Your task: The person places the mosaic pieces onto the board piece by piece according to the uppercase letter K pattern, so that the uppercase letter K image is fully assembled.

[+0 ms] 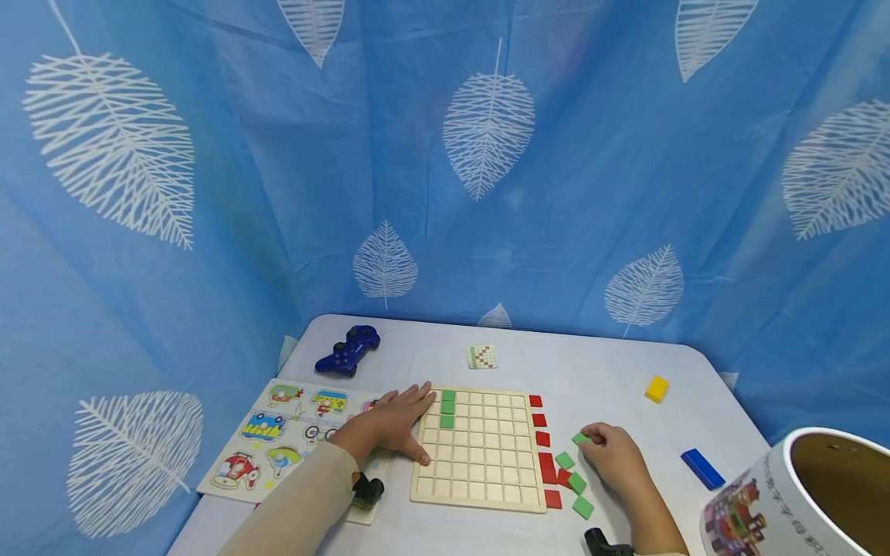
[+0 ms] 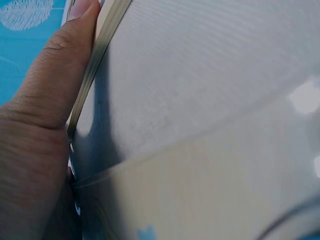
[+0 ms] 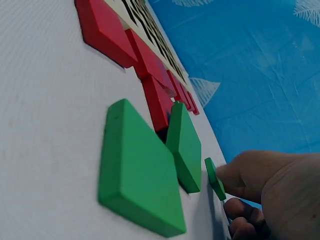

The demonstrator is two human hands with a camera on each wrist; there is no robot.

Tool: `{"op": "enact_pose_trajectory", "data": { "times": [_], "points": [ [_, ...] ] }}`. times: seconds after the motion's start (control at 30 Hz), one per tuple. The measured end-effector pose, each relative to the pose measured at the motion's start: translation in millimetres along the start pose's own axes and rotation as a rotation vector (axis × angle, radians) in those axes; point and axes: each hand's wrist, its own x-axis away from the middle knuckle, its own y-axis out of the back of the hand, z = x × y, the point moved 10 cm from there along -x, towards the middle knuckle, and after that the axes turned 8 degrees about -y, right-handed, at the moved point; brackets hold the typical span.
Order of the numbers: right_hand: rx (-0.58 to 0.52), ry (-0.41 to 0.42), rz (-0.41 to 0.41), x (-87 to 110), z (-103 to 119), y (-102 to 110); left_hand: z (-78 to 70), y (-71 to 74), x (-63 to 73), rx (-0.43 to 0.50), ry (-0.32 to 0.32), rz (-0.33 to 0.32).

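While the left hand [image 1: 392,422] lies splayed at the edge of the grid board [image 1: 480,472], the right grip [image 1: 615,457] pinches a green tile [image 1: 580,438] right of the board — probably light, stiff, slightly slick, best taken by opposite edges.

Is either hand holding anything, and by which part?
The right hand pinches a green tile by the side nearest that hand; the left hand just rests on the wooden board's left edge.

Head view high; wrist views near
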Motion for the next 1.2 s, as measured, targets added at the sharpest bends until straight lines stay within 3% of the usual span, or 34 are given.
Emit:
{"op": "enact_pose_trajectory", "data": {
  "times": [0.17, 0.33, 0.4, 0.5, 0.63, 0.8, 1.0, 1.2],
  "points": [
    [0.022, -0.009, 0.001, 0.8, 1.0, -2.1, -1.1, -0.7, 1.3, 0.000, -0.004, 0.002],
    [-0.051, -0.017, -0.080, 7.5, 19.0, -7.2, 0.2, -0.6, 3.9, -0.009, 0.006, 0.004],
    [-0.090, 0.019, -0.110, 14.4, 39.9, -17.1, 0.4, -0.6, 4.6, -0.015, 0.006, 0.001],
    [-0.119, 0.161, -0.107, 28.6, 85.3, -41.2, 0.1, -1.1, 4.3, -0.020, 0.003, 0.002],
    [-0.116, 0.340, -0.035, 49.7, 138.7, -82.1, -1.1, -0.3, 2.7, -0.012, 0.001, 0.005],
    [-0.063, 0.424, 0.064, 62.4, 175.0, -124.1, -0.9, 0.9, 1.7, -0.032, 0.010, 0.015],
    [0.050, 0.484, 0.044, 65.4, 193.4, -139.4, -1.3, 2.9, 2.3, -0.028, 0.012, 0.009],
    [0.078, 0.487, 0.047, 66.2, 197.1, -143.4, -2.9, 2.3, 2.4, -0.025, 0.007, 0.007]
  ]
}}
